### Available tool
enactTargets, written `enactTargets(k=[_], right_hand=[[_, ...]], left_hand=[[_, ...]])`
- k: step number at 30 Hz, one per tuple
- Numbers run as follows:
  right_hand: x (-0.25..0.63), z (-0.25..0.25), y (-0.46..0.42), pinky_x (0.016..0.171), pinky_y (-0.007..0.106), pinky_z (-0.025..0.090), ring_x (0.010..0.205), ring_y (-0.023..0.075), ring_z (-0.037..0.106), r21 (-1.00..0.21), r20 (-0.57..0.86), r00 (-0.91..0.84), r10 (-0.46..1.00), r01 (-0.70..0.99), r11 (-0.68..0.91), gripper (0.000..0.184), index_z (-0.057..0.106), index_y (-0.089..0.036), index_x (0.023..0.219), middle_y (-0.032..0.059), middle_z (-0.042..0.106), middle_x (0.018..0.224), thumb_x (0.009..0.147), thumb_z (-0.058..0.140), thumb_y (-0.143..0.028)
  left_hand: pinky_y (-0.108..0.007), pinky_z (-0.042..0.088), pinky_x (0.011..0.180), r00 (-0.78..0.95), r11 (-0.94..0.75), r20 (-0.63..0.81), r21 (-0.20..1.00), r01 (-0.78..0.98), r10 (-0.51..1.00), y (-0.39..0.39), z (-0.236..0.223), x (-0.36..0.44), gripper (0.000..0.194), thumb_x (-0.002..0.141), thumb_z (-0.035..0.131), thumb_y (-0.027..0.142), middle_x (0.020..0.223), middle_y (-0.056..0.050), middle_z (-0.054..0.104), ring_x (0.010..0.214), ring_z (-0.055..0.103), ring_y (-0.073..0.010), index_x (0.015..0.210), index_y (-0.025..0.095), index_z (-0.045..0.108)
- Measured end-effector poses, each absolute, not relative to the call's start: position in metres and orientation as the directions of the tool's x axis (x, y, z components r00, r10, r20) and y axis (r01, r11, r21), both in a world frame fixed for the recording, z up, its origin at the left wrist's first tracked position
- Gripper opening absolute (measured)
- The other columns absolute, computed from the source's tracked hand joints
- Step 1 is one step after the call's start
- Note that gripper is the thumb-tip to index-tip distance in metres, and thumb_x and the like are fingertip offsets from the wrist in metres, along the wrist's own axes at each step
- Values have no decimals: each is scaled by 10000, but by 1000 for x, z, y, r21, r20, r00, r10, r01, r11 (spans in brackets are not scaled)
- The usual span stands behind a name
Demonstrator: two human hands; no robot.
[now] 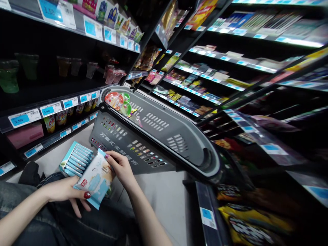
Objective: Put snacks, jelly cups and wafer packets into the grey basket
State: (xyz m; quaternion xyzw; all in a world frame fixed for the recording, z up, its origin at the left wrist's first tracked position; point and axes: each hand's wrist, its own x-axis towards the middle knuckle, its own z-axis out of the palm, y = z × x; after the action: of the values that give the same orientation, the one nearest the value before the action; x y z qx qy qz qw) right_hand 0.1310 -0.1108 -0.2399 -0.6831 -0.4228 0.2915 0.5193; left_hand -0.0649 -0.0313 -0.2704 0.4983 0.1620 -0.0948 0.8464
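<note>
My left hand (67, 192) grips the lower edge of a light blue and white snack packet (95, 177), thumb on its face. My right hand (120, 167) pinches the packet's upper right corner. Just behind the packet lies an open blue box (75, 160) with several slim blue packs standing in a row, near my left hand. Past both hands stands a grey plastic shopping basket (164, 136), tilted, with colourful jelly cups (118, 101) in its far end.
Dark shop shelves run along the left with cups and blue price tags (19, 119), and along the right with many snack packets (246, 222). Grey floor lies between them. My jeans-clad knees (15, 198) fill the lower left.
</note>
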Motion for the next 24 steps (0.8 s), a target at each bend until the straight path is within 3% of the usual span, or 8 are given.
enactTargets(k=[4,7,10,12,15,19,22,24], right_hand=[[134,-238,-113,614,268,408,639,160,525,-959,108,453,885,283,-28,159,678,-209,727,10,619,678,746,582,-334],[142,-237,-117,704,292,427,754,181,552,-949,249,376,892,281,146,141,697,-235,731,27,632,775,766,600,-332],[153,-238,-121,860,332,399,935,199,546,-935,325,335,885,252,248,110,716,-282,756,34,633,957,778,616,-325],[156,-238,-124,939,356,359,1031,203,522,-938,336,338,879,207,279,97,718,-302,742,23,596,1090,774,629,-324],[155,-237,-126,998,391,319,1150,225,470,-944,329,314,890,92,317,98,716,-299,692,3,527,1237,754,652,-339],[152,-232,-127,1016,442,303,1199,262,441,-956,284,244,927,0,293,146,702,-285,622,15,558,1221,711,683,-399],[155,-230,-127,1006,455,316,1181,266,458,-962,269,259,928,29,271,172,702,-276,643,29,569,1201,724,664,-423],[155,-228,-128,974,447,355,1146,261,484,-969,247,226,942,73,237,176,713,-270,730,46,574,1179,748,637,-427]], left_hand=[[-306,573,520,927,483,-372,821,304,49,-30,-270,-63,288,736,633,288,870,-101,681,754,689,-250,981,142,590],[-368,591,595,918,336,-331,909,248,218,-30,-270,-60,315,773,560,241,937,-114,685,870,671,-286,1076,162,600],[-429,483,922,887,-155,-25,982,108,460,-29,-273,-60,486,771,453,81,1225,-68,597,1150,526,-260,1218,249,544],[-398,356,1045,836,-507,243,860,49,492,-29,-277,-64,630,747,367,-15,1357,-19,477,1244,428,-208,1297,284,443],[-318,354,1046,781,-776,468,630,34,414,-34,-283,-71,641,774,304,-46,1395,-27,401,1248,419,-175,1339,251,361],[-305,349,1040,741,-839,529,537,87,415,-38,-283,-74,538,830,290,-7,1352,-43,442,1227,447,-179,1301,211,431],[-306,378,1014,751,-793,493,605,66,439,-35,-279,-73,507,830,318,23,1324,-42,490,1198,483,-188,1278,202,473],[-288,438,947,767,-690,399,720,78,503,-32,-276,-70,437,838,402,105,1257,-45,571,1110,565,-200,1243,216,523]])
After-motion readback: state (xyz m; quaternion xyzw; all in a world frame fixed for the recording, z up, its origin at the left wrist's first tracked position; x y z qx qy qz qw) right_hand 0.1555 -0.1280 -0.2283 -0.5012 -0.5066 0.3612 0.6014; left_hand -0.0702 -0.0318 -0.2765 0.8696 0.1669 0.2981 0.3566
